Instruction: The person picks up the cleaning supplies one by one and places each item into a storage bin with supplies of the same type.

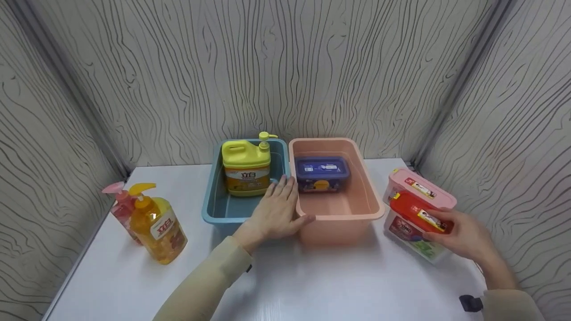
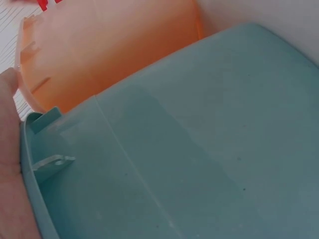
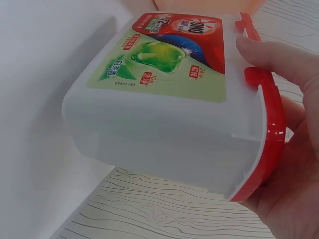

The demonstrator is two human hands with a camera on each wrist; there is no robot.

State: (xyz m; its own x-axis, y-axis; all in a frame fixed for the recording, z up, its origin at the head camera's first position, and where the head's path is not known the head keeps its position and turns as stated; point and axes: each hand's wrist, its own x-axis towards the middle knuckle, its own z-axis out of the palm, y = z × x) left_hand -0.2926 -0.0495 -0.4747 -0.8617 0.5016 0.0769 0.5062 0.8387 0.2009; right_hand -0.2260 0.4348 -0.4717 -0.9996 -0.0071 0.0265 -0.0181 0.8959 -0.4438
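Note:
My left hand [image 1: 277, 208] lies with straight fingers across the adjoining rims of a blue basin [image 1: 208, 209] and a pink basin [image 1: 372, 209]. At the right, my right hand [image 1: 466, 234] grips a laundry pod box [image 1: 412, 236] by its red lid [image 3: 273, 134]. The thumb presses the box's front, and the other fingers reach over the lid to the far side. In the right wrist view, the box's white body [image 3: 164, 134] has a green and red label. Directly behind it stands a similar box with a pink lid [image 1: 430, 180].
The blue basin holds a yellow pump jug [image 1: 246, 167]; the pink one holds a purple lidded box [image 1: 322, 174]. On the left of the white table [image 1: 312, 285] stand an orange pump bottle [image 1: 158, 232] and a pink pump bottle [image 1: 122, 209]. Wood-patterned walls [image 1: 285, 67] enclose the table.

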